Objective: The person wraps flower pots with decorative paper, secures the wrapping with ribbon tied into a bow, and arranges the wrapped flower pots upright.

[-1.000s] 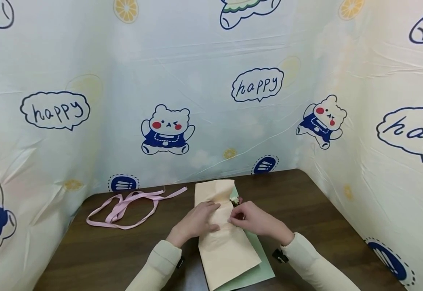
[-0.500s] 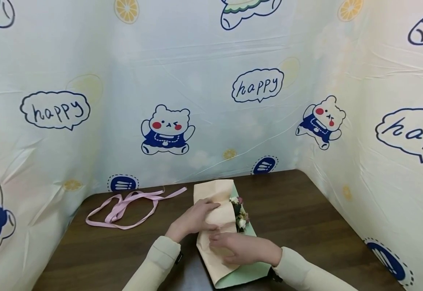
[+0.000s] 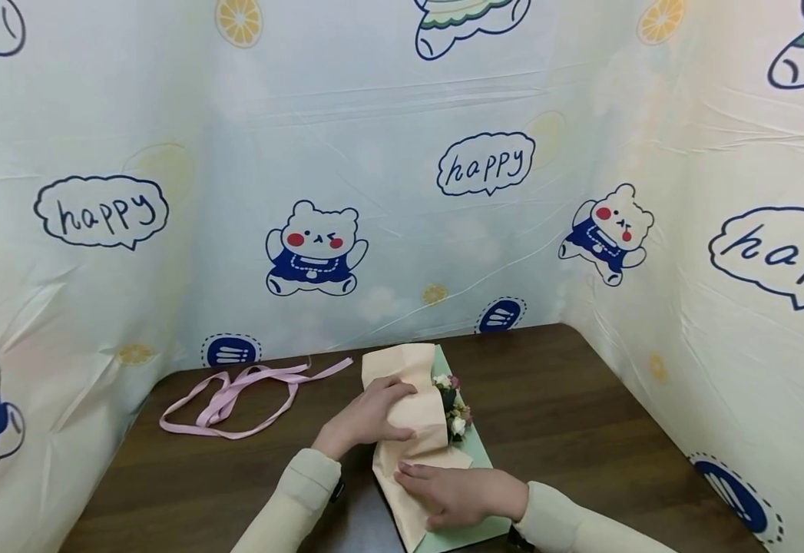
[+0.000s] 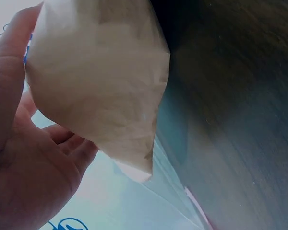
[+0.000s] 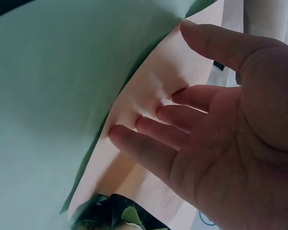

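In the head view a beige sheet of wrapping paper [image 3: 411, 361], pale green on its other side [image 3: 488, 528], lies folded over a small bunch of flowers [image 3: 455, 411]. White and pink blooms show at its right edge; their stems are hidden under the paper. My left hand [image 3: 374, 411] rests on the upper part of the fold, thumb and fingers spread. Lower down, my right hand [image 3: 460, 491] presses the beige flap. The right wrist view shows its fingertips [image 5: 122, 134] lined up on the flap near the green side. Dark green leaves [image 5: 129, 215] show at the bottom there.
A loose pink ribbon [image 3: 229, 399] lies looped on the dark wooden table [image 3: 567, 415], left of the paper. A printed curtain [image 3: 402, 169] with bears and "happy" lettering encloses the table at the back and both sides.
My right hand has moved from the paper's edge by the flowers down onto the lower flap, uncovering more blooms. The lower flap now lies further folded. My left hand has stayed nearly in place.
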`<state>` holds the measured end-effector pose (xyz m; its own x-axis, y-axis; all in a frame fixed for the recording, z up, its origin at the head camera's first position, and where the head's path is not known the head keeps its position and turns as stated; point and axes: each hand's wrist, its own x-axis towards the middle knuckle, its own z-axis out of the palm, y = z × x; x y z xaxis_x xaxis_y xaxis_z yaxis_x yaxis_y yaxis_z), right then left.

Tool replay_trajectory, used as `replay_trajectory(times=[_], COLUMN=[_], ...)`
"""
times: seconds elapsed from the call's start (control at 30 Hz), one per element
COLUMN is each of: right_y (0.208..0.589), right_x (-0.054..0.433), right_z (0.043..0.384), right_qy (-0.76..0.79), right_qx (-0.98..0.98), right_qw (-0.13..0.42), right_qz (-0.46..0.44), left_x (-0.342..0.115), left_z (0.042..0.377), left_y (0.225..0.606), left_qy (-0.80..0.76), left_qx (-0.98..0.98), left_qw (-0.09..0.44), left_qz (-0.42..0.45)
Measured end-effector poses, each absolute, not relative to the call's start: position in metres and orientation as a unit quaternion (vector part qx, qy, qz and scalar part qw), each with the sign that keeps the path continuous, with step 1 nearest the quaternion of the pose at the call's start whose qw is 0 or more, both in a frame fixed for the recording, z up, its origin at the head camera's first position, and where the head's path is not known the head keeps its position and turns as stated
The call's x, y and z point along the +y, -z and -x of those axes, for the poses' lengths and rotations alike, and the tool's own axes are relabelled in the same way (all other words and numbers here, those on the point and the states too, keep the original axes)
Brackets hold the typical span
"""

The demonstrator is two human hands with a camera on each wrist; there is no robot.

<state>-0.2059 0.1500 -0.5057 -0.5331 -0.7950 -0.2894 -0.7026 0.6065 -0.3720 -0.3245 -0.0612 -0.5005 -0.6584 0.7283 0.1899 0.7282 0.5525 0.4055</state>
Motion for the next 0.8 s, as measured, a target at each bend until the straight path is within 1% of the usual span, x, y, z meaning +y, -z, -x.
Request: replay_trajectory(times=[0.17, 0.47, 0.7, 0.8], right_y=[0.505, 0.503, 0.504, 0.506], right_x=[0.148, 0.144, 0.142, 0.141], right_z=[0.202, 0.194, 0.194, 0.194], right_qy=[0.083, 0.043, 0.041, 0.056], right_qx=[0.876, 0.881, 0.886, 0.895], right_qw=[0.209, 0.189, 0.167, 0.160], right_qz=[0.427, 0.432, 0.430, 0.414], left_x=[-0.062, -0.062, -0.061, -0.061], left_z=[0.326, 0.325, 0.325, 0.323], left_y=[0.501, 0.502, 0.503, 0.504], left_qy=[-0.234, -0.233, -0.231, -0.235], left_qx=[0.878, 0.886, 0.889, 0.893], left_qw=[0.005, 0.042, 0.043, 0.050], left_qz=[-0.417, -0.400, -0.393, -0.381])
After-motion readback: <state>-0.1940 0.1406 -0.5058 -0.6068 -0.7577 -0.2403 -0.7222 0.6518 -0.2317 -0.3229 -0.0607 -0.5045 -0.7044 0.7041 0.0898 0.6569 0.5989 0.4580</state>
